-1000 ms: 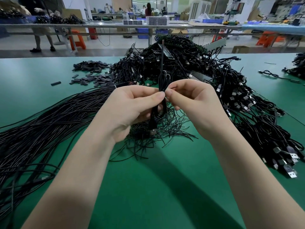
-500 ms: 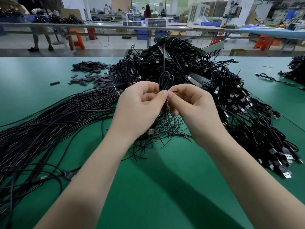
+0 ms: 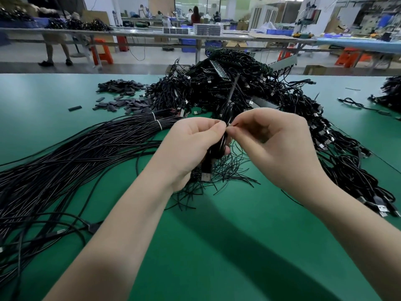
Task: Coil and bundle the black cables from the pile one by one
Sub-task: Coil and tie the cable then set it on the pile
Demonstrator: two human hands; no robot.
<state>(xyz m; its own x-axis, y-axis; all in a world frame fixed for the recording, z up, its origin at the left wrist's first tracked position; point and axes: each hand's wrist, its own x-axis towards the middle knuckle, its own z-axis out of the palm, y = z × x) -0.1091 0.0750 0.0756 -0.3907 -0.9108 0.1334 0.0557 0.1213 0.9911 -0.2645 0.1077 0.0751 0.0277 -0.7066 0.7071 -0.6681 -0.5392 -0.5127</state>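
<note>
Coiled cable [image 3: 219, 146] sits betw. both hands, above the desk [image 3: 217, 246], long axis near vertical, plug end hanging below. Left hand [image 3: 191, 146] is wrapped round the coil, closer to it. Right hand [image 3: 273, 142] pinches a thin tie at the coil's top. Next twist likely happens at that pinch point. Loose pile [image 3: 65, 161] lies left of the hands.

head cam, looks fwd and down, close over green table [image 3: 217, 246].
</note>
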